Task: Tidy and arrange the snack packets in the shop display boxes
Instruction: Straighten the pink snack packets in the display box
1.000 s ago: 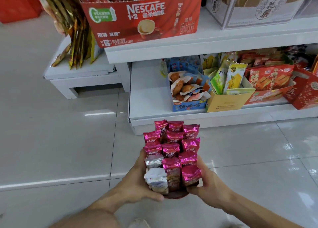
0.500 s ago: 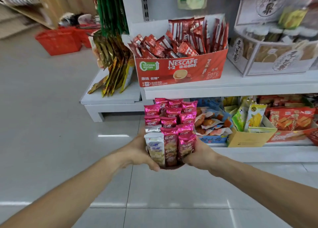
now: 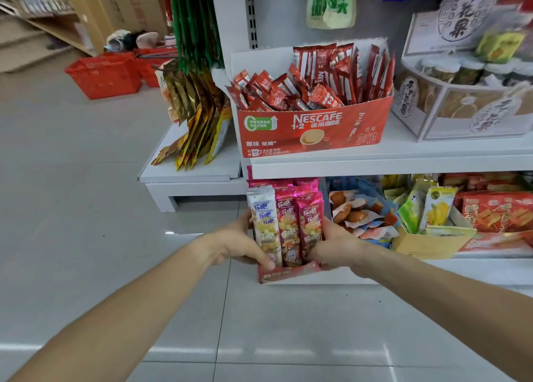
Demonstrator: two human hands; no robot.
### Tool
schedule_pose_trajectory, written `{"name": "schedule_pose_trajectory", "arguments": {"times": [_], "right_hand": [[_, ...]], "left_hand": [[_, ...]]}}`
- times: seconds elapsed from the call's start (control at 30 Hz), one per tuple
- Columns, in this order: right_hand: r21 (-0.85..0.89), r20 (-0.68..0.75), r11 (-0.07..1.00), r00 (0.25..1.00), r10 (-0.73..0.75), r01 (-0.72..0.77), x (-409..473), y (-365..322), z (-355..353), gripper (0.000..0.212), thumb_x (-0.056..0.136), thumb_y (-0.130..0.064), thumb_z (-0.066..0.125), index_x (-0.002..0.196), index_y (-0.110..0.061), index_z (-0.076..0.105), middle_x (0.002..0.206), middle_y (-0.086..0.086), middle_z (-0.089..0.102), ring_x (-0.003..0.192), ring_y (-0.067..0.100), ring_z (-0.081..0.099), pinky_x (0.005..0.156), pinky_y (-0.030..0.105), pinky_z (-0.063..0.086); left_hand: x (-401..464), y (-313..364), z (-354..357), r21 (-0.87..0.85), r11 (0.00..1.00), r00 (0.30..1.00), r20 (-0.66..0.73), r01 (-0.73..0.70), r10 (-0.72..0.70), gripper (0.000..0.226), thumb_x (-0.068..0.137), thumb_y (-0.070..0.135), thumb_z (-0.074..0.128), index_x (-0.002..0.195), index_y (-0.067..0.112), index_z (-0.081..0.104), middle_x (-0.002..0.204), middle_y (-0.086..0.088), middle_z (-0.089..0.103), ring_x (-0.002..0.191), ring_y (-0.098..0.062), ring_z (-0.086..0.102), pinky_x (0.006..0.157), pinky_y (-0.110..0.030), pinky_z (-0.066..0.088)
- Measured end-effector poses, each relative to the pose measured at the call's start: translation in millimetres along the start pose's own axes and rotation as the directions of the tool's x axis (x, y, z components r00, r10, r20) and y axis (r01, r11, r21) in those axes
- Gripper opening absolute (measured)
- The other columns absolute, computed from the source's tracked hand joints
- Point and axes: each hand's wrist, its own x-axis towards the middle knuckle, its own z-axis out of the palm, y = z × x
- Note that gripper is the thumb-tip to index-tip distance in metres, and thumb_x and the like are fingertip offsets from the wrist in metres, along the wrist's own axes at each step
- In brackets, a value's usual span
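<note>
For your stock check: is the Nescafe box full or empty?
Full: the Nescafe box is packed with red sachets rising above its rim.

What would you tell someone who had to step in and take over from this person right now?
Left hand: grips the left side of the red display box, thumb across its front.
Right hand: grips the box's right side.
The box holds upright rows of pink snack packets and a column of white ones. It sits at the left end of the bottom shelf, beside the blue box of snacks, under the Nescafe box.
Done: packets stand neatly.
Left: probably push the box fully back and let go; whether it already rests on the shelf is unclear.
</note>
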Motion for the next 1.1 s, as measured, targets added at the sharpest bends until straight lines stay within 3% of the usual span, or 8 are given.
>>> {"name": "schedule_pose_trajectory", "arguments": {"times": [0.2, 0.4, 0.5, 0.6, 0.7, 0.87, 1.0, 1.1], "right_hand": [[0.053, -0.159, 0.998, 0.987, -0.018, 0.027, 28.9, -2.4, 4.6, 0.079, 0.082, -0.002, 0.065, 0.144, -0.029, 0.026, 0.126, 0.002, 0.056, 0.121, 0.025, 0.052, 0.106, 0.048, 0.047], [0.182, -0.402, 0.982, 0.915, 0.024, 0.055, 45.7, 7.9, 27.6, 0.057, 0.085, -0.003, 0.056, 0.136, -0.019, 0.037, 0.129, 0.006, 0.057, 0.121, 0.027, 0.054, 0.104, 0.045, 0.048], [0.200, -0.458, 0.975, 0.889, 0.002, 0.101, 53.3, 5.4, 29.1, 0.049, 0.088, -0.006, 0.053, 0.134, -0.019, 0.041, 0.128, 0.007, 0.058, 0.119, 0.028, 0.055, 0.104, 0.046, 0.048], [0.200, -0.502, 0.969, 0.864, -0.027, 0.146, 65.4, 7.2, 30.4, 0.049, 0.088, -0.010, 0.050, 0.136, -0.018, 0.041, 0.131, 0.009, 0.057, 0.122, 0.030, 0.055, 0.105, 0.049, 0.048], [0.186, -0.514, 0.967, 0.856, -0.056, 0.175, 66.5, 7.5, 30.8, 0.057, 0.090, -0.010, 0.050, 0.144, -0.019, 0.036, 0.137, 0.008, 0.055, 0.127, 0.029, 0.053, 0.108, 0.048, 0.046], [0.135, -0.484, 0.970, 0.868, -0.114, 0.203, 43.7, 12.2, 29.0, 0.054, 0.099, -0.010, 0.052, 0.149, -0.019, 0.033, 0.135, -0.001, 0.059, 0.118, 0.019, 0.057, 0.095, 0.028, 0.046], [0.009, -0.520, 0.970, 0.830, -0.201, 0.241, 34.5, 21.0, 38.9, 0.057, 0.099, -0.012, 0.056, 0.149, -0.019, 0.031, 0.139, -0.001, 0.055, 0.127, 0.018, 0.054, 0.099, 0.023, 0.043], [-0.229, -0.595, 0.941, 0.729, -0.339, 0.250, 22.4, 20.9, 41.8, 0.069, 0.095, -0.021, 0.064, 0.152, -0.015, 0.025, 0.146, 0.003, 0.042, 0.130, 0.020, 0.048, 0.099, 0.034, 0.048]], "left_hand": [[36.6, 12.8, -0.4, 0.037, 0.996, 0.991, -0.100, -0.086, 0.090, 0.090, 0.048, -0.004, 0.092, 0.126, 0.023, 0.055, 0.105, 0.004, 0.076, 0.105, -0.019, 0.070, 0.088, -0.040, 0.061], [44.7, -5.5, 16.4, 0.051, 0.964, 0.953, -0.148, -0.260, 0.265, 0.104, 0.058, -0.009, 0.091, 0.143, 0.019, 0.038, 0.119, 0.010, 0.065, 0.107, 0.007, 0.063, 0.078, -0.008, 0.052], [45.9, 0.4, 22.1, 0.033, 0.953, 0.918, -0.260, -0.301, 0.299, 0.084, 0.068, -0.011, 0.085, 0.132, 0.022, 0.039, 0.104, 0.022, 0.057, 0.083, 0.019, 0.057, 0.063, 0.004, 0.043], [55.7, 4.9, 21.5, -0.013, 0.950, 0.909, -0.294, -0.313, 0.296, 0.083, 0.068, -0.009, 0.085, 0.130, 0.024, 0.042, 0.101, 0.020, 0.061, 0.094, 0.007, 0.060, 0.060, -0.001, 0.046], [58.1, 8.0, 18.9, -0.115, 0.931, 0.910, -0.284, -0.345, 0.302, 0.080, 0.069, 0.003, 0.089, 0.130, 0.028, 0.044, 0.112, 0.011, 0.068, 0.111, -0.010, 0.065, 0.077, -0.015, 0.051], [58.6, -3.7, 20.0, -0.299, 0.854, 0.887, -0.322, -0.426, 0.330, 0.068, 0.083, 0.034, 0.079, 0.141, 0.040, 0.044, 0.130, 0.016, 0.064, 0.118, -0.005, 0.063, 0.094, -0.029, 0.054], [61.9, 2.0, 22.5, -0.269, 0.854, 0.874, -0.341, -0.444, 0.347, 0.053, 0.091, 0.035, 0.071, 0.139, 0.040, 0.049, 0.126, 0.017, 0.065, 0.113, -0.003, 0.065, 0.096, -0.030, 0.055], [62.9, -2.6, 24.7, -0.172, 0.867, 0.829, -0.426, -0.467, 0.362, 0.063, 0.086, 0.043, 0.076, 0.141, 0.042, 0.045, 0.134, 0.014, 0.061, 0.124, -0.008, 0.058, 0.097, -0.032, 0.054]]}}
